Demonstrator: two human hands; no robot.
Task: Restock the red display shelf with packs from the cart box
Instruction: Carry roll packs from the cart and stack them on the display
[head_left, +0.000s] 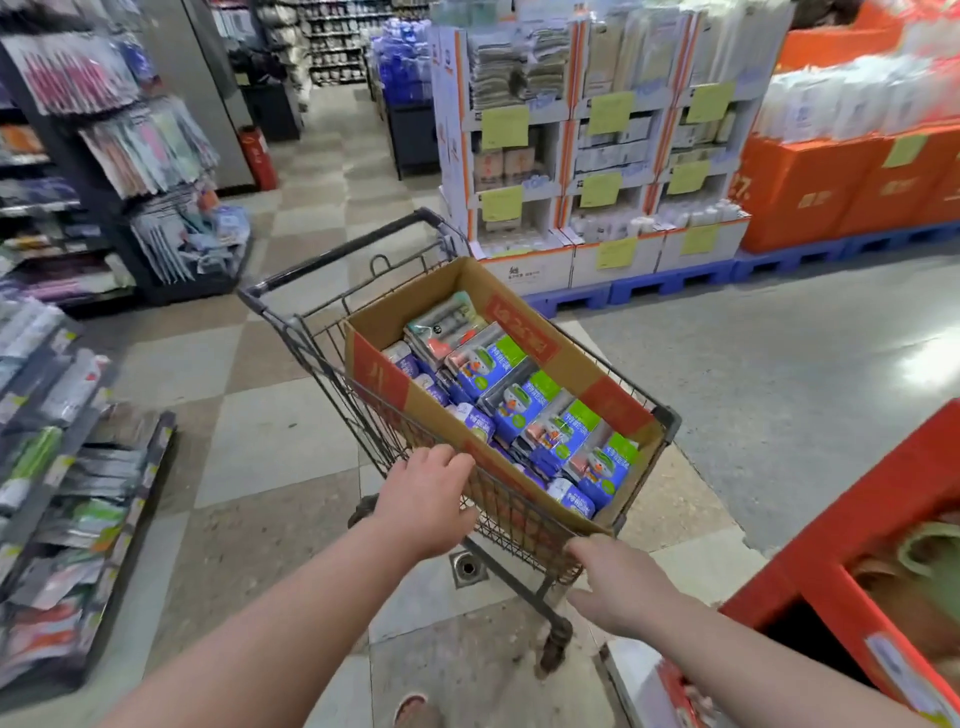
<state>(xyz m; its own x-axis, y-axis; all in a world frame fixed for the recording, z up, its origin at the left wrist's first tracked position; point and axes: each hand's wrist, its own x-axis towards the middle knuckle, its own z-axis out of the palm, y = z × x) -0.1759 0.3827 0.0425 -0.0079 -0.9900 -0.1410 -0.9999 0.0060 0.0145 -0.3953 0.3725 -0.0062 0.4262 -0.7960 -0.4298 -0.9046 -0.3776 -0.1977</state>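
Gripping the near rim of the wire cart (332, 364), both hands have their fingers hooked over the top wire: the left hand (423, 501) beside the cardboard box's near left edge, the right hand (621, 584) at the cart's near right corner with the thumb spread wide. The cart's bar handle points away, toward the aisle of checkered tiles (270, 431), which runs open between the hanging racks (62, 467) on the left and the blue pallets (675, 283) on the right. Right of the cart lies a broad stretch of grey floor (779, 374). A floor drain (467, 568) sits under the cart's near end.

The box (571, 364) fills most of the cart basket and stands open at the top. Inside it the packs (530, 400), mostly blue and green with some pink, lie stacked and overlapping in rows, close to the brim.

The red shelf (852, 525) stands at the lower right, just beside the right forearm; its open compartment holds green and tan goods, too blurred to name. On the pallets stand white display boxes (613, 156) and orange cartons (810, 192).
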